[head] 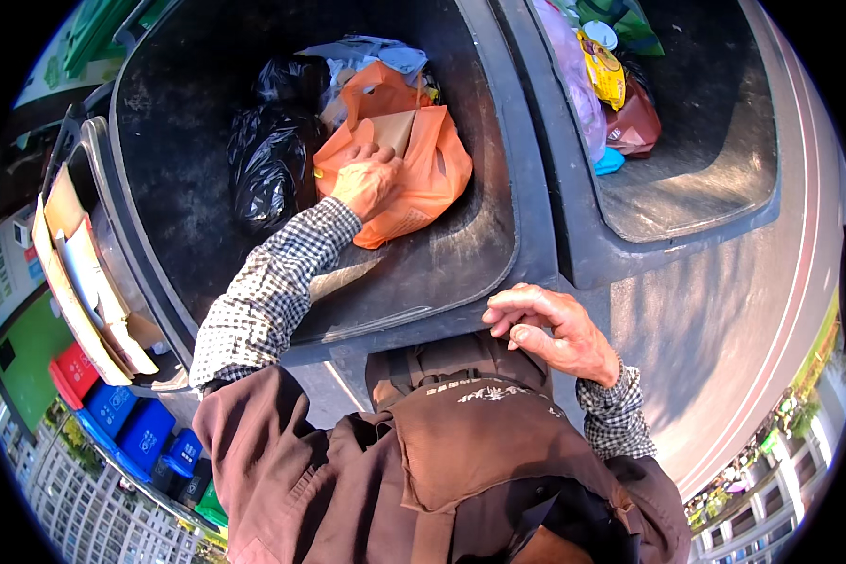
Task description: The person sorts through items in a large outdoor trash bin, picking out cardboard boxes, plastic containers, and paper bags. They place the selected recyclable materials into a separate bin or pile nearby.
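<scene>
My left hand point(370, 180) reaches into a dark wheeled bin point(423, 317) and lies on an orange plastic bag point(433, 158). A brown cardboard piece point(388, 132) shows in the bag's opening, by my fingertips; whether the fingers grip the bag or the card is hidden. Black plastic bags point(271, 162) lie left of the orange bag, and a pale blue plastic bag point(377, 53) lies behind it. My right hand point(557, 328) hovers by the bin's front rim, fingers slightly curled and holding nothing.
A second dark bin point(585, 247) stands at the right, with a yellow packet point(601, 70) and a dark red bag point(634, 123) inside. At the left, flattened cardboard point(77, 282) stands in another container. Blue bins point(141, 433) line the lower left.
</scene>
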`<state>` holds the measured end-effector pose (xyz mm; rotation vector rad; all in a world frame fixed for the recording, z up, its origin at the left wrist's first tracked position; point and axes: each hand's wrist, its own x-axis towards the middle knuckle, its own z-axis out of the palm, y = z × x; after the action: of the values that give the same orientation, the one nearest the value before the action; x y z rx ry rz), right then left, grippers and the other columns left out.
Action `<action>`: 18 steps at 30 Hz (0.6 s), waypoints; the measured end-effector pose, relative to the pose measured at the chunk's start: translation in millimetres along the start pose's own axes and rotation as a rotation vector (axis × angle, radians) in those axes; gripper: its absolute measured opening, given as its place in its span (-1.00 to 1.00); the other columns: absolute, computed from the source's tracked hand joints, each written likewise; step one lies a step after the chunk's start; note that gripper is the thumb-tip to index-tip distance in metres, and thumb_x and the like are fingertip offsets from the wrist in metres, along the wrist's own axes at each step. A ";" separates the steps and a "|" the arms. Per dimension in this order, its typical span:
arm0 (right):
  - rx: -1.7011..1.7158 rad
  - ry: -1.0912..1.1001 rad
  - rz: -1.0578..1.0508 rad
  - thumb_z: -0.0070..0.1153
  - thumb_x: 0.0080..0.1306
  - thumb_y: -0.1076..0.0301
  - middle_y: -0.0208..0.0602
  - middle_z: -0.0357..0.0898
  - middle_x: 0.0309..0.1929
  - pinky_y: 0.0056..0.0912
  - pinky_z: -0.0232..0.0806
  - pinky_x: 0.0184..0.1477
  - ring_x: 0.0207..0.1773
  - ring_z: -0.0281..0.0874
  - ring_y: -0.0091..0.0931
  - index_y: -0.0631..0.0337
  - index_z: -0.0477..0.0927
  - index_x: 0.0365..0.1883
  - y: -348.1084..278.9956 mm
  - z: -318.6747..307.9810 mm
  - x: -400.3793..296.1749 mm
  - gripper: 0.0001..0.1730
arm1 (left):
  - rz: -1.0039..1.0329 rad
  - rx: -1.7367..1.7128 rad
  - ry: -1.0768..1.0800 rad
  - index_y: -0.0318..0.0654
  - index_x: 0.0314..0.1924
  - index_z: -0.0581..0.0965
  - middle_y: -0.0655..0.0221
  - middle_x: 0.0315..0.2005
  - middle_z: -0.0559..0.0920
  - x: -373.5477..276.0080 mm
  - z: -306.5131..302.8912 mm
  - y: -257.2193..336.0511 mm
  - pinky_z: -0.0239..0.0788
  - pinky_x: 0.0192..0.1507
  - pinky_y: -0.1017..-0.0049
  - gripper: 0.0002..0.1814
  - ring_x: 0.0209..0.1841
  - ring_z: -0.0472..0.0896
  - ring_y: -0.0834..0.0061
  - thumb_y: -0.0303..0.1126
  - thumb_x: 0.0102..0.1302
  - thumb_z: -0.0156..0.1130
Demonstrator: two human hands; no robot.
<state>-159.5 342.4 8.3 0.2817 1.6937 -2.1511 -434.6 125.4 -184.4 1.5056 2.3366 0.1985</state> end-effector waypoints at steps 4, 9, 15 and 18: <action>-0.146 0.062 -0.064 0.14 0.47 0.45 -0.12 0.66 0.04 -0.43 0.56 -0.03 -0.01 0.68 -0.43 0.31 0.56 0.24 -8.0 10.6 6.7 -0.61 | 0.218 0.255 0.011 -0.15 -0.08 0.64 0.31 0.02 0.58 -40.3 19.8 14.8 0.29 0.27 0.12 -0.71 0.19 0.48 0.20 -0.22 0.25 0.24; -0.252 0.100 -0.188 0.16 0.45 0.51 -0.17 0.66 0.00 -0.45 0.54 -0.08 -0.04 0.68 -0.45 0.28 0.56 0.23 -15.4 26.9 24.8 -0.61 | 0.157 -0.031 -0.361 -0.06 -0.26 0.60 0.37 -0.36 0.63 -98.3 85.6 -17.2 0.44 -0.03 0.18 -0.89 -0.16 0.63 0.28 -0.27 0.29 0.19; -0.215 0.256 -0.125 0.17 0.45 0.52 -0.27 0.70 -0.09 -0.55 0.48 -0.24 -0.23 0.63 -0.59 0.29 0.58 0.20 -1.3 33.1 42.0 -0.64 | 0.087 -0.382 -0.384 -0.28 -0.21 0.63 0.09 -0.37 0.72 -45.7 -19.9 -33.7 0.56 -0.16 0.18 -0.77 -0.24 0.75 0.11 -0.26 0.48 0.17; -0.155 0.346 -0.122 0.16 0.46 0.53 -0.28 0.71 -0.10 -0.59 0.45 -0.28 -0.25 0.62 -0.61 0.29 0.58 0.19 1.0 39.3 44.1 -0.66 | -0.207 -0.476 0.168 -0.27 -0.20 0.67 0.05 -0.34 0.74 9.7 -59.5 -40.7 0.57 -0.14 0.16 -0.77 -0.22 0.75 0.04 -0.25 0.44 0.25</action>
<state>-195.9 296.6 0.2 0.5450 2.1055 -2.1347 -494.7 121.2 -143.6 1.0444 2.3262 0.7895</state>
